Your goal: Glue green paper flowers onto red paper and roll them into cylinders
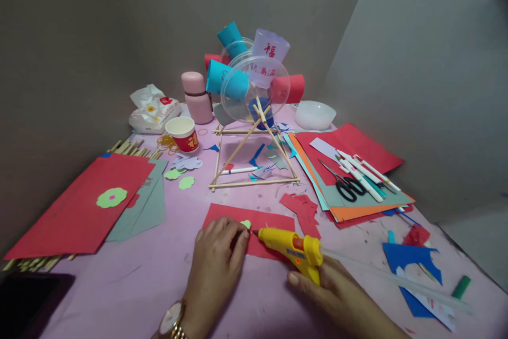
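At the near right, a yellow glue gun (pixel 286 244), dark-tipped, red light glowing, clear glue stick (pixel 397 276) trailing right, is being gripped by the right hand (pixel 335 281), fingers curled around its handle. Just left, a small light-green paper piece (pixel 246 223) is being pinched by the left hand's (pixel 218 246) thumb and fingers over a red sheet (pixel 226 212). Farther off, a wheel of clear discs (pixel 278 101) is being held up by a stick frame (pixel 254 182).

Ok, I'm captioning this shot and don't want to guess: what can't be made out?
All in the head view:
Green paper piece: partly hidden by the left hand.
Right hand: fingers mostly hidden behind the yellow glue gun.
Watch: time too blurred to read; strap cut off by the bottom edge.
Dark flat device: cut off by the left and bottom edges.
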`<state>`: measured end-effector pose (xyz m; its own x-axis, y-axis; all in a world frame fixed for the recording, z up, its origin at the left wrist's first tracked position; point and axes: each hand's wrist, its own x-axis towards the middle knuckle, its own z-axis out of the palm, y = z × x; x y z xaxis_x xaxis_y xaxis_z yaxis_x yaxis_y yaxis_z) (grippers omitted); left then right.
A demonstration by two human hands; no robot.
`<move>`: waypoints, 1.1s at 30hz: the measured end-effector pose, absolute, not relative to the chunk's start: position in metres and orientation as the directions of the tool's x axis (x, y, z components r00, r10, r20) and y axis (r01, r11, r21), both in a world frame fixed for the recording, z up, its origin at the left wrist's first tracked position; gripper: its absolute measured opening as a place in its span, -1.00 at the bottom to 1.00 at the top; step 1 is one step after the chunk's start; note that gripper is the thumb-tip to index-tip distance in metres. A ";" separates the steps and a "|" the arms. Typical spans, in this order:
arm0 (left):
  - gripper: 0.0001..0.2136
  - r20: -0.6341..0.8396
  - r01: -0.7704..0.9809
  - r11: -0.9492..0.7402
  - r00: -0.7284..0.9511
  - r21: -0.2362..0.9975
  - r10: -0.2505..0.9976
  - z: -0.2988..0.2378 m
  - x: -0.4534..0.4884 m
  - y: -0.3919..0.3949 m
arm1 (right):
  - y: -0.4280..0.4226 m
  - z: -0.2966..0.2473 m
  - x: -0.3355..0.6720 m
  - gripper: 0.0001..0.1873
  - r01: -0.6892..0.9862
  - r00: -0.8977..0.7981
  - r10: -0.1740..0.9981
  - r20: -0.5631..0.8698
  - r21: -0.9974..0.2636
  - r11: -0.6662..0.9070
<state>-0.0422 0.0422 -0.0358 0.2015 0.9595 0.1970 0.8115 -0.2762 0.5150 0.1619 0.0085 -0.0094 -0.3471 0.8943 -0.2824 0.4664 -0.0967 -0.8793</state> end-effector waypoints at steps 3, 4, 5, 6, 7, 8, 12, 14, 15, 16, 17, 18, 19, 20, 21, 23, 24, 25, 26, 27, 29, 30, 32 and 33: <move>-0.82 0.194 0.816 -0.269 0.195 0.512 0.961 -0.036 -0.042 0.041 | 0.009 -0.007 0.163 -0.50 0.442 -0.385 0.878 -0.285 -0.892 -0.096; -0.82 0.195 0.817 -0.271 0.197 0.510 0.961 -0.036 -0.042 0.041 | 0.009 -0.006 0.162 -0.50 0.437 -0.385 0.879 -0.282 -0.894 -0.095; -0.82 0.197 0.817 -0.273 0.198 0.508 0.960 -0.036 -0.042 0.042 | 0.010 -0.006 0.162 -0.49 0.434 -0.376 0.885 -0.274 -0.896 -0.093; -0.82 0.199 0.816 -0.277 0.202 0.508 0.959 -0.036 -0.042 0.042 | 0.011 -0.006 0.161 -0.49 0.431 -0.360 0.896 -0.260 -0.898 -0.088; -0.82 0.201 0.815 -0.279 0.203 0.508 0.958 -0.036 -0.042 0.043 | 0.012 -0.006 0.161 -0.49 0.430 -0.347 0.904 -0.251 -0.899 -0.084; -0.82 0.202 0.814 -0.280 0.203 0.509 0.958 -0.035 -0.042 0.043 | 0.012 -0.007 0.161 -0.48 0.435 -0.342 0.907 -0.248 -0.897 -0.082; -0.82 0.202 0.811 -0.281 0.205 0.513 0.958 -0.035 -0.042 0.043 | 0.011 -0.006 0.163 -0.51 0.481 -0.366 0.883 -0.295 -0.872 -0.092; -0.81 0.201 0.811 -0.281 0.205 0.513 0.958 -0.036 -0.042 0.043 | 0.010 -0.005 0.163 -0.52 0.485 -0.353 0.889 -0.290 -0.870 -0.091; -0.81 0.200 0.811 -0.281 0.205 0.513 0.958 -0.036 -0.042 0.043 | 0.010 -0.005 0.163 -0.52 0.480 -0.341 0.897 -0.280 -0.873 -0.090; -0.81 0.199 0.811 -0.279 0.204 0.514 0.959 -0.037 -0.043 0.043 | 0.011 -0.005 0.163 -0.51 0.472 -0.336 0.902 -0.271 -0.877 -0.088; -0.81 0.198 0.810 -0.279 0.204 0.515 0.959 -0.037 -0.043 0.043 | 0.011 -0.005 0.162 -0.51 0.461 -0.343 0.901 -0.264 -0.884 -0.083; -0.81 0.197 0.809 -0.278 0.204 0.518 0.959 -0.037 -0.043 0.043 | 0.011 -0.005 0.162 -0.50 0.450 -0.361 0.895 -0.261 -0.890 -0.077; -0.81 0.197 0.807 -0.279 0.205 0.521 0.959 -0.038 -0.043 0.044 | 0.011 -0.005 0.162 -0.50 0.443 -0.382 0.886 -0.263 -0.893 -0.074; -0.81 0.198 0.806 -0.279 0.204 0.522 0.959 -0.038 -0.043 0.044 | 0.012 -0.006 0.163 -0.50 0.442 -0.398 0.877 -0.269 -0.894 -0.074; -0.81 0.200 0.806 -0.280 0.204 0.521 0.958 -0.037 -0.043 0.044 | 0.012 -0.006 0.163 -0.51 0.446 -0.403 0.873 -0.275 -0.892 -0.075; -0.82 0.201 0.808 -0.281 0.204 0.517 0.958 -0.036 -0.042 0.044 | 0.012 -0.007 0.165 -0.52 0.461 -0.364 0.890 -0.276 -0.883 -0.086; -0.82 0.201 0.810 -0.280 0.204 0.516 0.958 -0.036 -0.042 0.044 | 0.012 -0.007 0.165 -0.53 0.468 -0.339 0.901 -0.270 -0.880 -0.088; -0.81 0.199 0.810 -0.280 0.205 0.515 0.958 -0.036 -0.042 0.044 | 0.012 -0.007 0.166 -0.53 0.471 -0.326 0.909 -0.262 -0.878 -0.084; -0.81 0.197 0.809 -0.279 0.205 0.517 0.959 -0.036 -0.042 0.044 | 0.012 -0.007 0.166 -0.53 0.474 -0.326 0.910 -0.257 -0.877 -0.078; -0.81 0.196 0.807 -0.279 0.205 0.521 0.959 -0.036 -0.042 0.044 | 0.012 -0.007 0.167 -0.52 0.479 -0.338 0.904 -0.260 -0.875 -0.072; -0.82 0.196 0.803 -0.279 0.205 0.526 0.959 -0.036 -0.042 0.044 | 0.011 -0.007 0.167 -0.50 0.494 -0.369 0.886 -0.281 -0.867 -0.069; -0.82 0.197 0.803 -0.280 0.205 0.526 0.959 -0.037 -0.042 0.044 | 0.011 -0.008 0.167 -0.49 0.498 -0.373 0.882 -0.288 -0.864 -0.072; -0.82 0.195 0.806 -0.277 0.204 0.523 0.959 -0.038 -0.043 0.044 | 0.011 -0.009 0.167 -0.48 0.496 -0.360 0.887 -0.288 -0.865 -0.079; -0.81 0.193 0.807 -0.276 0.203 0.522 0.960 -0.038 -0.043 0.044 | 0.011 -0.009 0.166 -0.48 0.489 -0.355 0.890 -0.285 -0.868 -0.083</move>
